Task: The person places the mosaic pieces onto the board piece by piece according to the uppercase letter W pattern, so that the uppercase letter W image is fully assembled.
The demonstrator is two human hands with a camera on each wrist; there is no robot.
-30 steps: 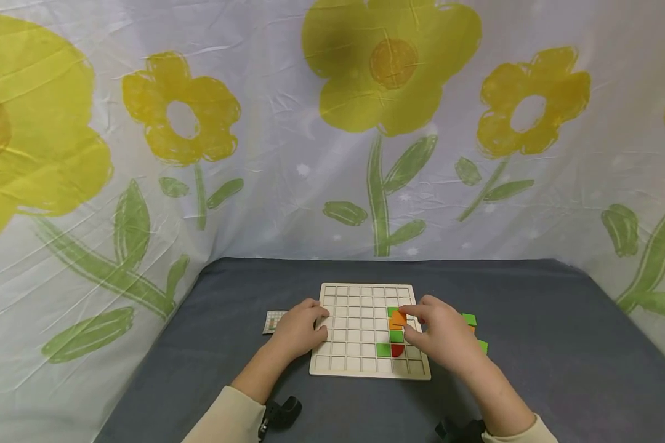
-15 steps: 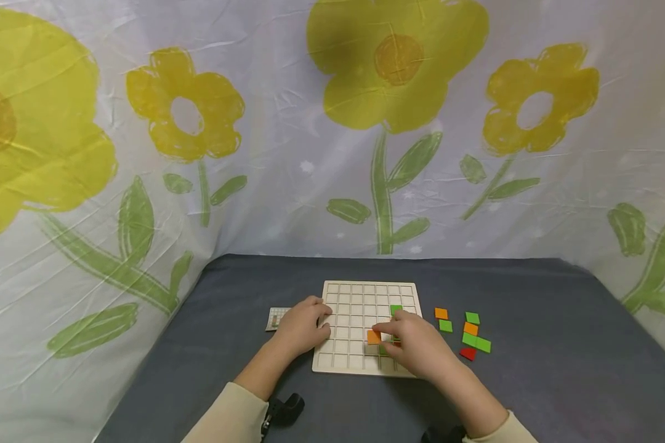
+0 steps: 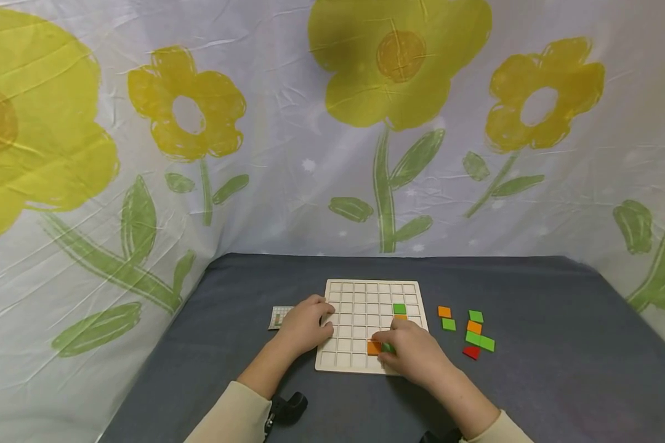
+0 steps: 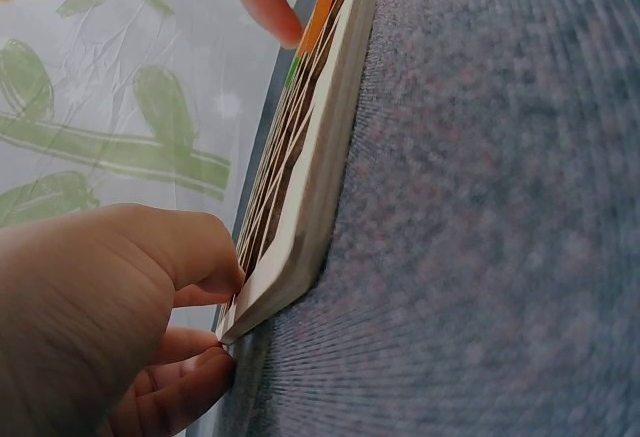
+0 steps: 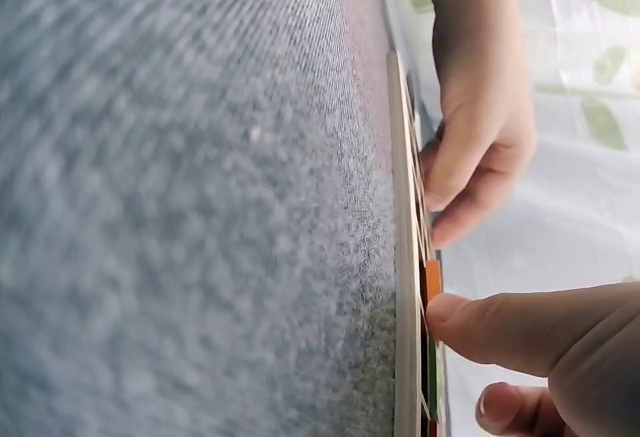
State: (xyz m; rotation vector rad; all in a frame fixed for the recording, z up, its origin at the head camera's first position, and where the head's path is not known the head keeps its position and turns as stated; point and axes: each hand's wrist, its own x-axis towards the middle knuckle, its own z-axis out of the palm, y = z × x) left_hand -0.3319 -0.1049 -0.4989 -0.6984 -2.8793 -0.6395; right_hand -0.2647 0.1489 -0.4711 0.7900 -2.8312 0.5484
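My left hand [image 3: 305, 326] grips the left edge of a pale wooden grid board [image 3: 343, 362]; in the left wrist view its fingers [image 4: 205, 247] meet the board's corner. Over the board's lower right part, my right hand [image 3: 415, 352] pinches an orange square tile [image 3: 374, 348] between thumb and index finger. That tile lies at a grid cell beside a green tile [image 3: 388, 347], which the hand partly covers. In the right wrist view, the thumb [image 5: 465, 317] touches the orange tile [image 5: 433, 277]. Farther up the board sits another green tile [image 3: 399, 308], with an orange tile [image 3: 401, 317] below it.
Right of the board lie several loose tiles, including an orange one [image 3: 444, 311], a green one [image 3: 449, 324] and a red one [image 3: 471, 352]. A small printed grid card [image 3: 279, 315] is partly behind my left hand. Dark grey cloth [image 3: 543, 344] covers the table.
My right hand has moved left and toward me with the orange tile, from the upper right cells down to the lower cells. The left hand has stayed on the board's edge.
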